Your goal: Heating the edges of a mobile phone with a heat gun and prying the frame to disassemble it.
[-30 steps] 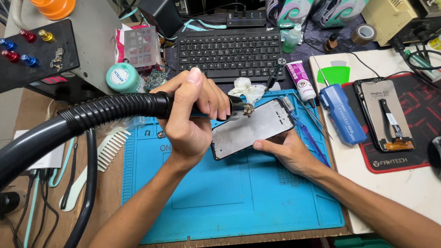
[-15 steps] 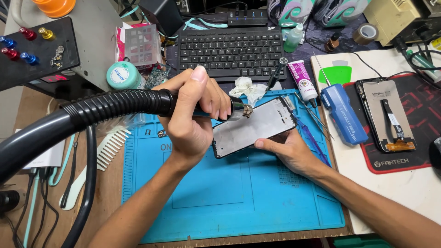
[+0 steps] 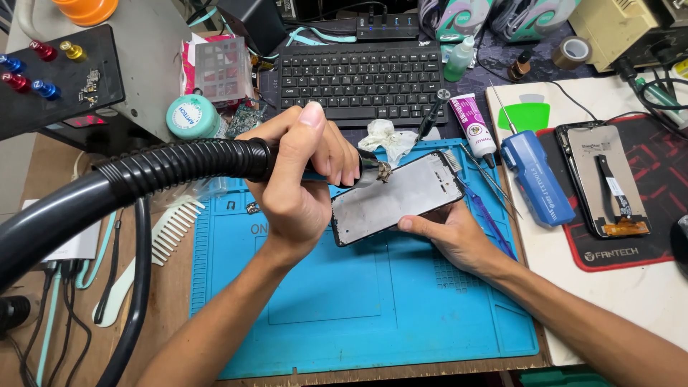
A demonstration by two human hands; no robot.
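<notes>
Phone frame sits tilted above the blue work mat, your right hand cupping its lower edge from beneath, fingers curled on it. Your left hand stays clamped around the hot-air nozzle, its tip barely shifted along the frame's top edge, so heating continues there.

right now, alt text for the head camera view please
A left hand aims a hot-air tool with a black ribbed hose at the top edge of a phone frame, held up by the right hand over a blue repair mat on a cluttered bench.
</notes>
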